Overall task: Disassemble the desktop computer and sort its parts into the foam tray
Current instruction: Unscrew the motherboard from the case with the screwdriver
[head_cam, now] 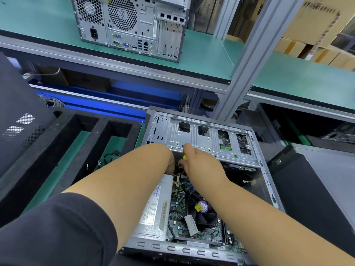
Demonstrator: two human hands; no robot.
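Desktop computer [211,169] lies on its side with the cover off, directly under both forearms, its open face up. Left hand [170,164] is plunged into the case beside the drive cage [207,139], its fingers hidden among the yellow and black wires [178,179], so whether they are curled or straight cannot be told. Right hand [199,162] sits just beside it, touching the lower edge of the drive cage, fingers bent round something small with a yellow tip [184,157]; what that thing is stays unclear. Nearer the body than the hands, between the forearms, lie the power supply [153,206], the motherboard [178,221] and the black cooling fan [203,212]. Left of the left forearm sits the black foam tray [63,148], a cable [112,155] in one compartment. Beyond the hands, on the green shelf [207,54] above, stands a second computer tower [130,25].
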